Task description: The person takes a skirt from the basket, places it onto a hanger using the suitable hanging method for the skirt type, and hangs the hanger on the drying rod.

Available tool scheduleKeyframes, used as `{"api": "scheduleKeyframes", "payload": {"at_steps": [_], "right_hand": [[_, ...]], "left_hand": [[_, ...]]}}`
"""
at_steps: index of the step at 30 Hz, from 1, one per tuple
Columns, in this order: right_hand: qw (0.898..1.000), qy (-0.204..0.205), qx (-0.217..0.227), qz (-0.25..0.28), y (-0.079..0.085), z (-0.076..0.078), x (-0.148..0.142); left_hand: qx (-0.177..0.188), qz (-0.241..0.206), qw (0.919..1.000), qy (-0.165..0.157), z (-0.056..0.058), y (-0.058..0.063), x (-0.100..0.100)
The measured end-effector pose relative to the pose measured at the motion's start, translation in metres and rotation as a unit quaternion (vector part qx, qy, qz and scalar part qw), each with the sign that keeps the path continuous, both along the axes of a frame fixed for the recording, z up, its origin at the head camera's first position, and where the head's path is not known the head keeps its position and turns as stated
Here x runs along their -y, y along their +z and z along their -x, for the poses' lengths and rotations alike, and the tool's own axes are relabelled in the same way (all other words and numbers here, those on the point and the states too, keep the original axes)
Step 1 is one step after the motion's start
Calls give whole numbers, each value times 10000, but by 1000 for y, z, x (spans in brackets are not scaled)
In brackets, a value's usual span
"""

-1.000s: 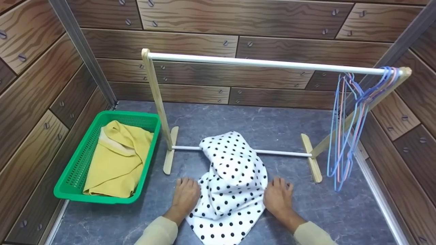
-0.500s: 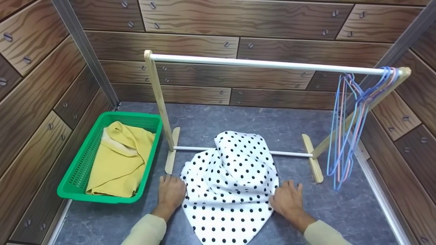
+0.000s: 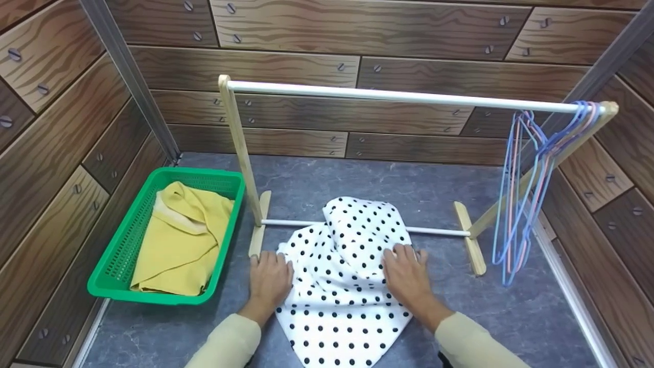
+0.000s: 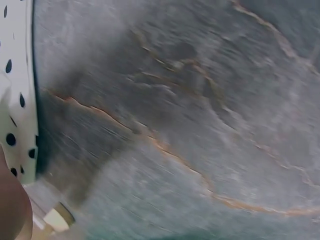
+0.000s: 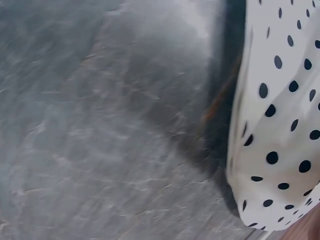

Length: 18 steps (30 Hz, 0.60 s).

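A white cloth with black polka dots (image 3: 347, 317) lies bunched on the grey floor, its far part covering some of the rack's lower rail. My left hand (image 3: 271, 278) rests at the cloth's left edge, fingers loosely extended forward. On the right side of the fabric, my right hand (image 3: 406, 273) lies with its fingers on top of it. The left wrist view catches only a strip of the spotted cloth (image 4: 17, 100) and a bit of the left hand (image 4: 12, 205). More of the spotted cloth (image 5: 280, 130) fills the right side of the right wrist view.
A garment rack with a white top bar (image 3: 388, 95) stands just beyond the cloth. Several blue and pink hangers (image 3: 531, 194) hang at its right end. To the left, a green basket (image 3: 97, 271) holds a folded yellow garment (image 3: 179, 245). Wood-patterned walls (image 3: 291, 112) enclose the floor.
The cloth was spread wider to both sides between the earlier frames. Since then both hands have moved inward, the right one from the cloth's edge onto its top.
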State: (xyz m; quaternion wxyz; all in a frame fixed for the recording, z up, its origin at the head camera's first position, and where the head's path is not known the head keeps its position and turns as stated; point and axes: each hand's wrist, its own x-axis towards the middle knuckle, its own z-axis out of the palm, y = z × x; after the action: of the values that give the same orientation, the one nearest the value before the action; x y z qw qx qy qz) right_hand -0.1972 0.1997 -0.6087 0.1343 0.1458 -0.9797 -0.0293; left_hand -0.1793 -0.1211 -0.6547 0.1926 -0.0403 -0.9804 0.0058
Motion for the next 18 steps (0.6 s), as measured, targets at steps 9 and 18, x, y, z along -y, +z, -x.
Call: {"api": "scheduleKeyframes", "payload": {"at_steps": [9, 18], "right_hand": [[9981, 20, 471, -402, -15, 15, 16], [9970, 390, 308, -599, -43, 8, 7]], "left_hand": [[1006, 281, 9944, 135, 1, -18, -21], [-50, -283, 9995, 141, -5, -40, -20]]}}
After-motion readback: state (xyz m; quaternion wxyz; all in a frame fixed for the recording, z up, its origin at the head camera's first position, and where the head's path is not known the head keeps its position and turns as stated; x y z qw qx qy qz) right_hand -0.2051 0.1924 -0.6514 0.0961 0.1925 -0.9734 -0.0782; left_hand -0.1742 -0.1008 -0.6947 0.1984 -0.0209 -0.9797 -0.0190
